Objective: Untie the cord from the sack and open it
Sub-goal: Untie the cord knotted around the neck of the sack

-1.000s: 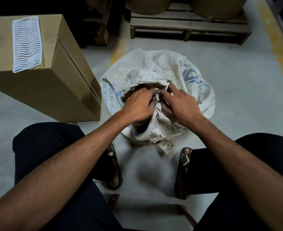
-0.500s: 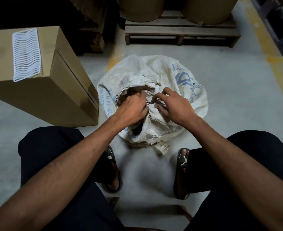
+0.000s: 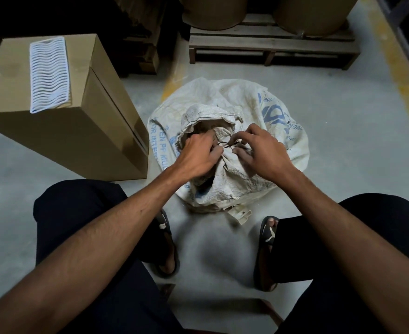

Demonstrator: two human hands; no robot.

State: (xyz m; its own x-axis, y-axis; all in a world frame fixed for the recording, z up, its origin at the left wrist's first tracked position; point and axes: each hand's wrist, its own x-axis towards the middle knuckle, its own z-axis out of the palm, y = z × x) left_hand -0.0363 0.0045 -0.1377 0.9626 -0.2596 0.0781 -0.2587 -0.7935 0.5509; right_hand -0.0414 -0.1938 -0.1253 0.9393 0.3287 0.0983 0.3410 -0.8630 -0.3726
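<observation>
Floor [image 3: 343,150]: grey concrete, yellow stripe at right.
Box [image 3: 61,131]: tall brown carton, left of the sack; a white ribbed pad [image 3: 48,74] lies on its top.
Pallet [image 3: 271,48]: wooden, behind the sack, carrying two brown drums.
Sack [image 3: 254,107]: white woven, blue print, on the floor between the person's knees; neck bunched and tied.
Left hand [image 3: 196,157]: on the sack neck, fingers curled tight around the gathered cloth and the cord.
Right hand [image 3: 261,153]: just beside the left, thumb and forefinger pinched on the cord.
Cord [image 3: 225,145]: thin, dark, stretched between the two hands at the neck, still tied.
</observation>
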